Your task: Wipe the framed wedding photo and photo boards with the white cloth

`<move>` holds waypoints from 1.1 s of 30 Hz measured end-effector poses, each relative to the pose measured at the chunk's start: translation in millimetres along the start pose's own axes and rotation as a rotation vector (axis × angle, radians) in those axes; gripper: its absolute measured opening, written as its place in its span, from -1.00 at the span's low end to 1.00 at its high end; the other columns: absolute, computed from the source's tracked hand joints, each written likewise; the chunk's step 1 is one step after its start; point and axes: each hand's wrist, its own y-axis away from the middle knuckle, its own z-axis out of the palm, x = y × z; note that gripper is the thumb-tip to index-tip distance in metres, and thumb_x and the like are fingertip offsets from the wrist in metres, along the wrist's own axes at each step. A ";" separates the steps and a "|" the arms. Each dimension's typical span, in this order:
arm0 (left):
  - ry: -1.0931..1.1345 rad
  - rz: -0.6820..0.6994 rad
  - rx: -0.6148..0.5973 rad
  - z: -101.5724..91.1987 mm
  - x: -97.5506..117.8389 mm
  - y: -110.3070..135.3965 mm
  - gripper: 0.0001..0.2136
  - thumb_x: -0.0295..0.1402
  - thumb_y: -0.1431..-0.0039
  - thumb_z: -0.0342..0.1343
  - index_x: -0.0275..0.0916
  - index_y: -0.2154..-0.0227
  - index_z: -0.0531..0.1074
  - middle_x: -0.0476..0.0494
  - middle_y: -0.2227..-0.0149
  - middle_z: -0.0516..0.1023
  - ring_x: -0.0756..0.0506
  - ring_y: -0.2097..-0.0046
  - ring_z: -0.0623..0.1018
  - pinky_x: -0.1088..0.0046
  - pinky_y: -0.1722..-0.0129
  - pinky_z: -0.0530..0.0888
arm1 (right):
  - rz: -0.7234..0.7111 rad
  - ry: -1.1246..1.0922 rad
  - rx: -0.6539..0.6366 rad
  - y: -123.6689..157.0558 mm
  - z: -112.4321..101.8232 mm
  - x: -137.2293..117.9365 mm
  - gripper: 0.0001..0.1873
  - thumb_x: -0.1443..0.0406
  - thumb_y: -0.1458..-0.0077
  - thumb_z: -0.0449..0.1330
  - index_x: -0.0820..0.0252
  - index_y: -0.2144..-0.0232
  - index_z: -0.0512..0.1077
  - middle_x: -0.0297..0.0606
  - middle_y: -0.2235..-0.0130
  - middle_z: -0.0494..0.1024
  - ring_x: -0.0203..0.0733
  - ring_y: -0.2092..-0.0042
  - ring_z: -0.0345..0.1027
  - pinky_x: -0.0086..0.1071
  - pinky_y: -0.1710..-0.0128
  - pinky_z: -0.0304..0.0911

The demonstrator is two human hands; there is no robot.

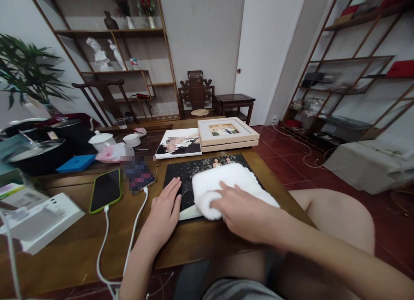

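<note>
A dark photo panel (186, 172) lies flat near the front edge of the wooden table, with two small figures printed on its far part. My left hand (164, 211) rests on the panel's left edge, its fingers stretched out and holding nothing. Over the right and middle of the panel is a fluffy white cloth (233, 181). My right hand (241, 209) grips this cloth at its near side, where a fold curls round the fingers; the fingertips are partly hidden. The cloth covers much of the picture.
Behind the panel lie another photo panel (179, 144) and stacked picture frames (226, 136). To the left are a green-cased phone (106, 191), a second phone (139, 179), white cables (137, 228), a power strip (48, 222), a blue box (76, 163) and pots (39, 155).
</note>
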 end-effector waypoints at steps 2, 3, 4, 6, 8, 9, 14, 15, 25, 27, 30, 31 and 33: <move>-0.003 0.003 -0.001 -0.1 -0.3 -0.2 -0.59 -0.29 -0.26 -0.26 -0.29 -0.10 0.21 -0.28 -0.21 0.21 -0.15 -0.25 0.18 0.06 -0.14 0.21 | 0.029 0.023 0.038 -31.8 -4.5 15.5 -0.60 0.51 0.00 -0.09 0.24 0.15 0.39 0.03 0.13 0.45 0.16 -0.02 0.24 0.03 0.11 0.19; -0.003 0.003 -0.001 -0.3 -0.3 -0.4 -0.60 -0.29 -0.26 -0.26 -0.29 -0.10 0.21 -0.28 -0.21 0.21 -0.15 -0.25 0.18 0.06 -0.14 0.22 | 0.043 0.043 0.045 -47.8 -6.8 22.7 -0.61 0.51 0.00 -0.08 0.24 0.15 0.39 0.02 0.16 0.46 0.13 0.03 0.28 -0.01 0.14 0.22; -0.002 0.004 0.001 -0.4 -0.3 -0.5 -0.60 -0.29 -0.26 -0.26 -0.28 -0.10 0.21 -0.27 -0.21 0.21 -0.15 -0.24 0.18 0.06 -0.14 0.22 | 0.067 0.059 0.057 -62.6 -8.9 29.1 -0.60 0.52 0.01 -0.08 0.24 0.15 0.38 0.02 0.16 0.45 0.10 0.05 0.29 -0.04 0.16 0.23; -0.003 0.005 0.005 -0.7 -0.2 -0.8 -0.61 -0.30 -0.26 -0.26 -0.26 -0.09 0.22 -0.25 -0.21 0.22 -0.15 -0.24 0.19 0.06 -0.14 0.22 | 0.092 0.078 0.070 -85.3 -11.8 38.5 -0.61 0.53 0.00 -0.08 0.24 0.16 0.38 0.02 0.14 0.45 0.08 0.06 0.29 -0.06 0.16 0.22; -0.006 0.005 0.005 -0.6 -0.4 -0.8 -0.61 -0.30 -0.26 -0.25 -0.26 -0.09 0.22 -0.26 -0.21 0.22 -0.15 -0.24 0.19 0.07 -0.15 0.22 | 0.108 0.085 0.080 -95.1 -12.2 41.5 -0.61 0.53 -0.01 -0.08 0.24 0.14 0.37 0.02 0.11 0.44 0.09 0.02 0.25 -0.04 0.14 0.20; -0.007 0.005 0.004 -0.5 -0.6 -0.7 -0.60 -0.30 -0.26 -0.25 -0.27 -0.09 0.22 -0.27 -0.21 0.22 -0.15 -0.24 0.19 0.08 -0.15 0.22 | 0.116 0.089 0.084 -94.5 -11.3 40.1 -0.60 0.53 -0.01 -0.09 0.24 0.13 0.37 0.02 0.10 0.43 0.11 0.00 0.23 -0.01 0.12 0.19; -0.007 0.009 0.005 1.6 -2.5 0.0 -0.59 -0.30 -0.26 -0.27 -0.30 -0.10 0.21 -0.28 -0.21 0.22 -0.14 -0.24 0.19 0.09 -0.15 0.21 | 0.074 0.072 0.068 -45.0 3.0 6.6 -0.56 0.53 0.01 -0.07 0.26 0.08 0.36 0.04 0.00 0.38 0.27 -0.15 0.04 0.22 0.03 0.06; -0.009 0.009 0.001 2.1 -2.8 -0.1 -0.58 -0.29 -0.26 -0.28 -0.32 -0.10 0.21 -0.29 -0.21 0.22 -0.14 -0.24 0.19 0.09 -0.15 0.21 | 0.047 0.065 0.046 -30.3 6.9 -3.2 -0.56 0.52 0.01 -0.04 0.26 0.07 0.37 0.04 -0.07 0.32 0.32 -0.18 -0.05 0.27 0.00 0.00; -0.003 -0.006 -0.010 2.2 -1.7 -0.2 -0.57 -0.30 -0.26 -0.29 -0.33 -0.12 0.20 -0.30 -0.22 0.20 -0.14 -0.25 0.16 0.08 -0.16 0.20 | -0.019 -0.057 -0.072 12.4 15.1 -32.0 -0.63 0.46 0.02 0.03 0.17 0.15 0.43 -0.09 -0.17 0.24 0.35 -0.22 -0.13 0.28 -0.05 -0.04; -0.001 -0.006 -0.011 1.8 -1.3 -0.2 -0.57 -0.31 -0.26 -0.29 -0.34 -0.12 0.20 -0.31 -0.22 0.20 -0.14 -0.25 0.16 0.08 -0.15 0.20 | 0.008 -0.027 0.015 -10.3 5.4 -20.4 -0.61 0.49 -0.01 -0.05 0.23 0.13 0.39 -0.01 -0.02 0.38 0.24 -0.15 0.06 0.19 0.00 0.08; -0.003 -0.001 -0.002 1.7 -1.1 -0.6 -0.57 -0.31 -0.26 -0.29 -0.36 -0.11 0.21 -0.31 -0.21 0.20 -0.14 -0.25 0.18 0.09 -0.15 0.21 | 0.097 0.016 0.052 -55.6 -8.3 -1.1 -0.61 0.49 -0.01 -0.07 0.24 0.14 0.38 0.02 0.12 0.45 0.19 0.01 0.25 0.11 0.16 0.22; -0.005 0.001 -0.001 1.7 -1.0 -0.8 -0.57 -0.31 -0.26 -0.29 -0.36 -0.10 0.21 -0.32 -0.21 0.21 -0.14 -0.25 0.18 0.09 -0.15 0.21 | 0.120 0.025 0.062 -70.6 -11.1 4.7 -0.60 0.50 0.00 -0.08 0.24 0.14 0.38 0.02 0.12 0.45 0.18 0.04 0.27 0.10 0.18 0.24; -0.008 0.004 0.001 1.8 -1.0 -1.1 -0.57 -0.31 -0.26 -0.29 -0.37 -0.10 0.23 -0.32 -0.21 0.21 -0.14 -0.25 0.18 0.10 -0.15 0.22 | 0.142 0.036 0.086 -95.0 -13.1 13.4 -0.58 0.51 0.00 -0.09 0.24 0.12 0.37 0.03 0.10 0.44 0.18 0.03 0.26 0.11 0.18 0.22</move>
